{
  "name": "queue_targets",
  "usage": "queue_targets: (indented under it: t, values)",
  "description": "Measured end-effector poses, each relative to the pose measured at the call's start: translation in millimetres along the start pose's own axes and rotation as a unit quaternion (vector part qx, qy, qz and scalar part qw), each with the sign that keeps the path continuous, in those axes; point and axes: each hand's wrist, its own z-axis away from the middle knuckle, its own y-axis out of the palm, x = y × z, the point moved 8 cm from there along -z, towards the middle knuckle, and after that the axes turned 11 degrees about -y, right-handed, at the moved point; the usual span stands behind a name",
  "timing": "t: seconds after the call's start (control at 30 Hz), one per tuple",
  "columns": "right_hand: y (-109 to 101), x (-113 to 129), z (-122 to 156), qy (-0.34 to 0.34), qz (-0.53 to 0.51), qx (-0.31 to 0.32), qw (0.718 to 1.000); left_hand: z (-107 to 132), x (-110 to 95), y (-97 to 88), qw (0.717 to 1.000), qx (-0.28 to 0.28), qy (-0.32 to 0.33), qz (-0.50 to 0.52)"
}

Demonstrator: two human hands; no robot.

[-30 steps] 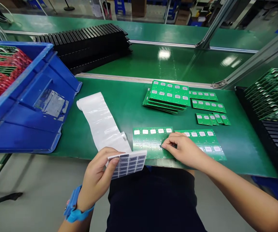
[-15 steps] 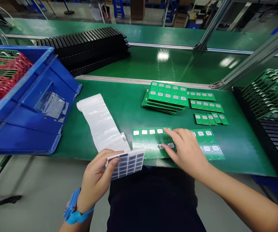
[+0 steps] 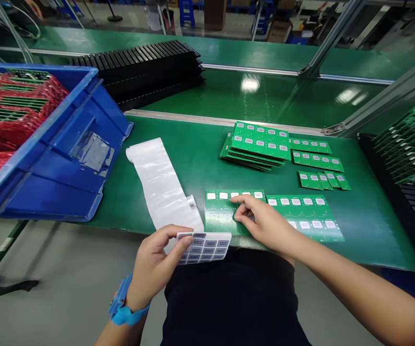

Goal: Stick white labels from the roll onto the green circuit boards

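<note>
Over the near edge of a green bench (image 3: pixel 193 163), seen gripping a sheet of printed labels (image 3: pixel 203 247) in the left hand (image 3: pixel 160 264), white backing strip (image 3: pixel 160 187) trailing behind, right hand (image 3: pixel 265 223) half-closed, its fingertips (image 3: pixel 238 216) down on a green circuit-board panel (image 3: pixel 221 211), any pinch between them hidden.

I report one head-worn camera, facing forward and down, close above the green workbench (image 3: pixel 193 168), left hand (image 3: pixel 160 269) and right hand (image 3: pixel 267 226).

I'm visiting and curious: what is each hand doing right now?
Left hand: closed, pinching a sheet of printed labels.
Right hand: fingertips on a green circuit board; cannot tell whether it grips anything.
</note>
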Motion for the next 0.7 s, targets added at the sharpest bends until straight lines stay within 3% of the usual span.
queue_targets:
  t: [0.2,0.3,0.4,0.47,0.57,0.7]
  values:
    - [1,4,3,-0.026,0.053,-0.03,0.998,1,0,2.7,1.0,0.014,0.013,0.007]
    - [4,12,12,-0.103,0.12,-0.083,0.984,1,1,4.2,1.0,0.025,0.012,0.007]
    - [11,20,27,-0.199,0.185,-0.137,0.953,0,2,8.2,0.999,0.043,0.005,0.011]
    - [17,22,35,-0.228,0.201,-0.152,0.94,-1,2,12.4,0.998,0.059,-0.001,0.019]
    - [12,23,40,-0.222,0.18,-0.175,0.942,-2,2,22.1,0.995,0.096,-0.015,0.03]
    - [-11,32,34,-0.166,0.106,-0.231,0.953,-2,-3,35.9,0.988,0.146,-0.029,0.035]
